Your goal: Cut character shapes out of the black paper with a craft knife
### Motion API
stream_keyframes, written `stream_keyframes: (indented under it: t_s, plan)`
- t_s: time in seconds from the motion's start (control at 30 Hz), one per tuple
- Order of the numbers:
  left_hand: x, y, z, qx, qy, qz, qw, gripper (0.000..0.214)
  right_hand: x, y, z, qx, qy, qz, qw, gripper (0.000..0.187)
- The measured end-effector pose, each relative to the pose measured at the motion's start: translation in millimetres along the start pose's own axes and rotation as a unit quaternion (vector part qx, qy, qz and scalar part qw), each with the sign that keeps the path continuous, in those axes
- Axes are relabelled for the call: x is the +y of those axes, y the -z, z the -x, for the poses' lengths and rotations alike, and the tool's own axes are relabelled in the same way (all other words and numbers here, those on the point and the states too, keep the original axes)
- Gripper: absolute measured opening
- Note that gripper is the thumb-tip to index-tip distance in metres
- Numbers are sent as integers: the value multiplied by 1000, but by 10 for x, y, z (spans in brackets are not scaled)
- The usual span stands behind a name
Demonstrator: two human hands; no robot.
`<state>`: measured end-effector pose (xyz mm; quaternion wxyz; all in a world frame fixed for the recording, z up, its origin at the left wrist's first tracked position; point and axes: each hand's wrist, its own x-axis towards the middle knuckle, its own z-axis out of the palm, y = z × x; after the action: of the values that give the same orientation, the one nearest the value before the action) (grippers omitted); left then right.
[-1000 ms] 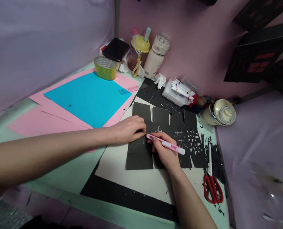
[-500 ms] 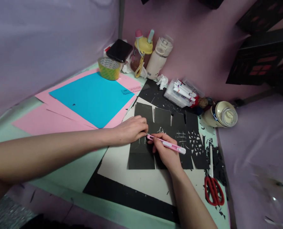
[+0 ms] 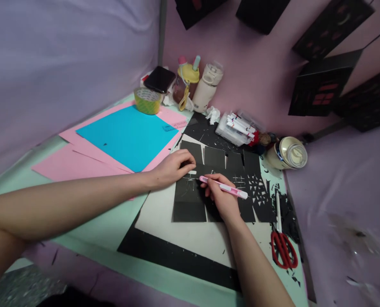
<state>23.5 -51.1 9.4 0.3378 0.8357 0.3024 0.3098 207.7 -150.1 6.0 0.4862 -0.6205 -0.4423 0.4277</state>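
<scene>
My right hand (image 3: pixel 221 194) is wrapped round a pink and white craft knife (image 3: pixel 224 186), whose front end is just above a black paper sheet (image 3: pixel 190 209). Thin white strokes like written characters mark the sheet, and small triangles are cut out at its right side. Slits divide its top and bottom edges into panels. At the sheet's left part, my left hand (image 3: pixel 175 167) has curled fingers, thumb and forefinger tips close together; anything between them is too small to make out. Beside those fingertips, a small white rectangle (image 3: pixel 192 172) shows in the black paper. White paper (image 3: pixel 164 217) lies underneath.
Blue paper (image 3: pixel 129 136) and pink sheets (image 3: pixel 71 164) lie left, with a tape roll (image 3: pixel 147 104) behind. Bottles (image 3: pixel 205 91), a pen box (image 3: pixel 237 128) and a cream cup (image 3: pixel 285 153) line the back. Red-handled scissors (image 3: pixel 284 249) lie among scraps. Black paper houses (image 3: pixel 320 89) hang above.
My left hand has lifted slightly off the cut spot, its fingers more arched, and a small white rectangle now shows there. The knife has drawn back slightly. The camera view has shifted.
</scene>
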Motion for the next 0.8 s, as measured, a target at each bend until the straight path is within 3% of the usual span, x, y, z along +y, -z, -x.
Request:
stream_keyframes:
  t_s: [0.23, 0.37, 0.57, 0.8]
  plan:
    - [-21, -21, 18, 8, -29, 3, 1000, 14, 69, -84, 21, 41, 80, -9, 996, 37]
    - [-28, -18, 40, -8, -61, -10, 998, 14, 51, -127, 39, 61, 141, 32, 988, 34]
    - [-5, -15, 80, -24, -89, -62, 994, 15, -42, -161, 27, 18, 205, 125, 970, 33]
    - [85, -10, 158, -34, -109, -126, 986, 18, -90, -265, 74, 74, 237, 179, 952, 31]
